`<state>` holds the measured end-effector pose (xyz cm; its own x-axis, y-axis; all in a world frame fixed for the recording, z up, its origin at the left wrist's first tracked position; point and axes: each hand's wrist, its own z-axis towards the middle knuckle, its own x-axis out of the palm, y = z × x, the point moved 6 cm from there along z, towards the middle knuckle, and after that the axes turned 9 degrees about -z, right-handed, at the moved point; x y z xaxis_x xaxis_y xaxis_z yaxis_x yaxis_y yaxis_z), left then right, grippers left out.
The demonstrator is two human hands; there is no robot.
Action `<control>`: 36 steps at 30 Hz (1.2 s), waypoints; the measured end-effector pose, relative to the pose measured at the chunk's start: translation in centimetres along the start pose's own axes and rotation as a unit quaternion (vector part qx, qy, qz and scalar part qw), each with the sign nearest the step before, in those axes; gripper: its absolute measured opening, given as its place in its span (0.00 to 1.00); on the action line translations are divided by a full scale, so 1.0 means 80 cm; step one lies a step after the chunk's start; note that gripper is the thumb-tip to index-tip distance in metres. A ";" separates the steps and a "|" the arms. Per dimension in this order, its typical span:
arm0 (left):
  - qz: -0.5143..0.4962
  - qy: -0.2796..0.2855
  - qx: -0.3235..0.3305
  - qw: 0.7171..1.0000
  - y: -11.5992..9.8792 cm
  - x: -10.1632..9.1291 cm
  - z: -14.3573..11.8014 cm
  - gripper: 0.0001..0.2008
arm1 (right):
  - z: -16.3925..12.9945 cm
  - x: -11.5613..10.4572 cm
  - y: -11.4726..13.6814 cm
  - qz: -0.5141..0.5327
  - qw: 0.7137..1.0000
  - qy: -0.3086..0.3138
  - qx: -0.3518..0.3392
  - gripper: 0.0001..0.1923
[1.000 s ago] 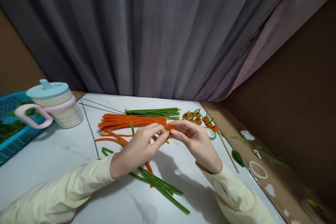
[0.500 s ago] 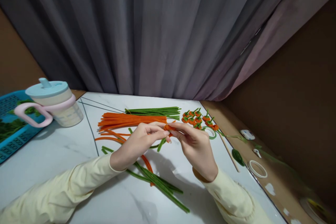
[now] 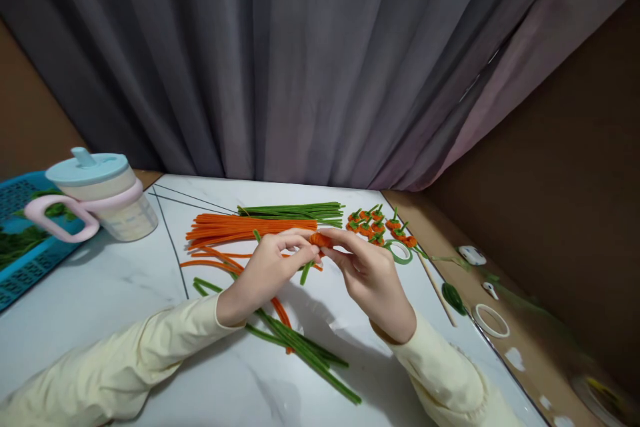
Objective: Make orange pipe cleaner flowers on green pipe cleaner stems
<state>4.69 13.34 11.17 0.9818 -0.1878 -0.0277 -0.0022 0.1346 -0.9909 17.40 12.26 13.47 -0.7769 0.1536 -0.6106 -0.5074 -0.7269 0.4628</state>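
Both hands meet above the middle of the white marble table (image 3: 100,300). The left hand (image 3: 267,273) and the right hand (image 3: 367,273) pinch the same small orange coil (image 3: 320,239) of pipe cleaner between their fingertips, thumbs and forefingers closed on it from either side. A short green stem (image 3: 306,272) hangs down from the coil, slanting toward the table between the two palms, and a green end sticks up just behind the left knuckles. Both forearms wear pale yellow sleeves (image 3: 125,360).

Under the left wrist lies a loose spread of green pipe cleaners (image 3: 310,357) crossed by a few orange ones. Just beyond the fingertips lies a bundle of orange pipe cleaners (image 3: 240,228), with a bundle of green ones (image 3: 295,212) touching its far side. To the right of these sits a cluster of finished little orange pieces with green stems (image 3: 377,225), and near it a green tape ring (image 3: 399,252).

At the far left stands a lidded cup with a pink handle (image 3: 100,197), beside a blue basket (image 3: 20,240). On the brown surface right of the table lie a white ring (image 3: 491,321) and a thin wooden stick (image 3: 437,293). A grey curtain (image 3: 300,60) hangs behind
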 end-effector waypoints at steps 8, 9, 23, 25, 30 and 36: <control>-0.004 0.001 -0.051 0.999 0.001 -0.006 0.000 0.12 | 0.006 -0.022 0.006 -0.044 0.995 -0.024 -0.083 0.12; 0.005 0.001 -0.051 0.999 0.002 -0.006 0.000 0.12 | 0.007 -0.023 0.006 -0.054 0.995 -0.022 -0.086 0.11; 0.035 0.012 -0.018 0.999 -0.001 -0.001 -0.003 0.08 | 0.005 -0.013 0.009 -0.077 0.991 -0.006 -0.106 0.07; 0.032 0.011 -0.021 0.999 0.000 -0.001 -0.003 0.08 | 0.005 -0.012 0.011 -0.086 0.989 -0.014 -0.123 0.07; 0.059 0.005 0.013 0.998 0.001 -0.001 -0.003 0.08 | 0.004 -0.007 0.011 -0.112 0.985 -0.014 -0.132 0.07; 0.136 0.014 0.072 0.988 -0.005 0.005 -0.007 0.10 | 0.001 0.002 0.009 -0.165 0.977 0.016 -0.134 0.09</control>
<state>4.96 12.66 11.46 0.9428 -0.1526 -0.2965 -0.2368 0.3197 -0.9175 16.91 11.82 13.75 -0.5736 0.3905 -0.7201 -0.6092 -0.7910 0.0563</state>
